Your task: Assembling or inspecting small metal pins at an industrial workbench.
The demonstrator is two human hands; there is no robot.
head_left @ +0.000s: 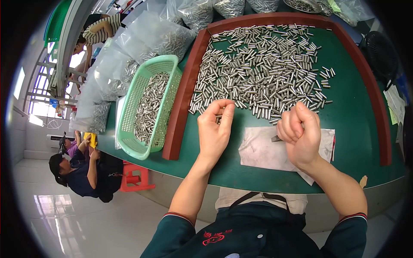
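Observation:
Many short shiny metal pins lie spread on the green table top inside a reddish-brown frame. My left hand is above the near edge of the pile, fingers curled to the thumb, with a few metal pins showing between them. To its right, my right hand is closed above a whitish cloth. A small grey flat-ended piece sticks out below its fingers; its kind I cannot make out, and the rest is hidden in the hand.
A light green basket of pins stands left of the frame's wooden side. Clear bags of pins line the back and left. A black fan and papers sit at right. Other people and a red stool are at left.

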